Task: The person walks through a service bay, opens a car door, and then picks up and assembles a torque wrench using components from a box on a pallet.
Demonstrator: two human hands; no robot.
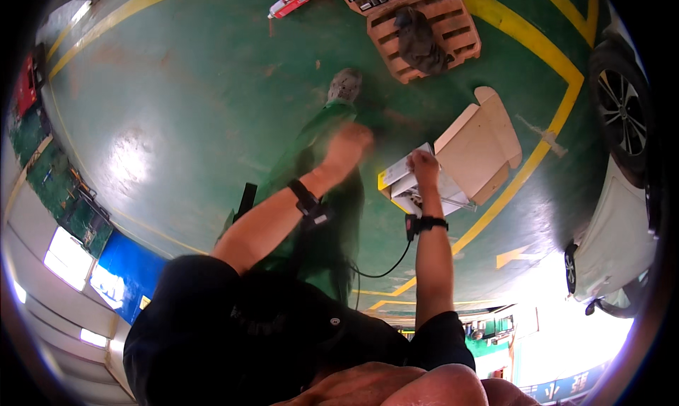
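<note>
One open cardboard box; two bare hands, the right hand at it, the left hand left of it. Two black wristbands. Beyond the box, one socket case, one red spray can. Right of it, at least two car wheels.

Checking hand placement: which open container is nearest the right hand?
The cardboard box with its tan lid folded out; the right hand is at it. The brown socket case lies farther ahead.

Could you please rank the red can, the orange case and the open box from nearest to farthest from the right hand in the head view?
From the right hand:
1. Open box, right at the hand.
2. Orange case, ahead.
3. Red can, ahead and well left.
</note>
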